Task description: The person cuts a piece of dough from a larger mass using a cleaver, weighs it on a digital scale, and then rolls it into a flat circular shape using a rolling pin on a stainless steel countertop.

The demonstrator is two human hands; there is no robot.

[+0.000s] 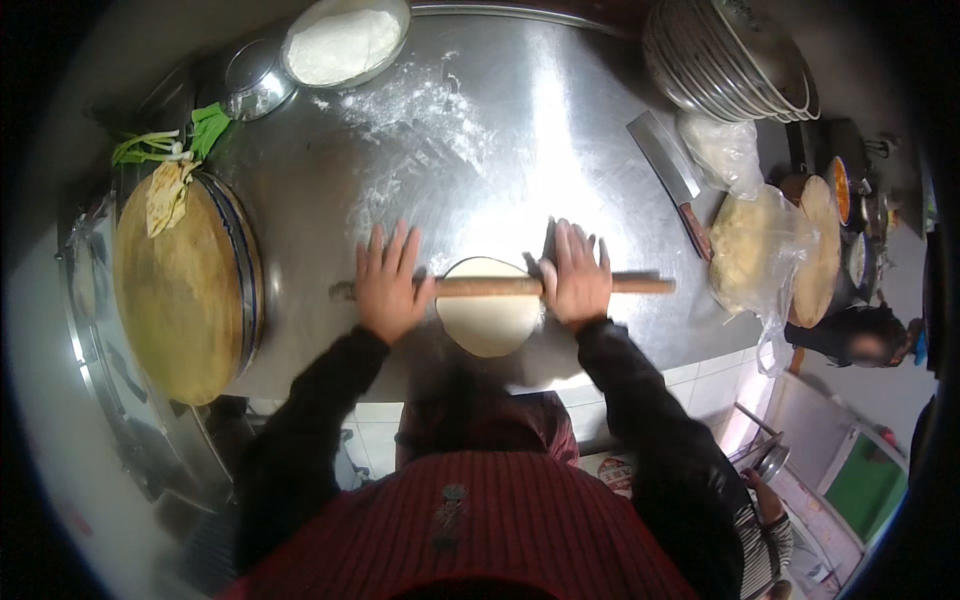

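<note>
A flattened round of dough (489, 326) lies on the steel work table, close to its near edge. Across its upper half runs a wooden rolling pin (487, 287), lying left to right. My left hand (392, 281) rests flat on the pin's left part, fingers spread and pointing away from me. On the right part of the pin lies the palm of my right hand (576, 277), its fingers extended, slightly blurred. Neither hand wraps around the pin. Scattered white flour (427, 112) marks the steel beyond the dough.
At left stands a thick round wooden board (176, 300) with a piece of flatbread (169, 196). Beyond are a scale (259, 94) and a bowl of flour (341, 49). A cleaver (667, 161), stacked metal bowls (720, 60) and plastic-covered dough (739, 251) are at right. Other people appear at right.
</note>
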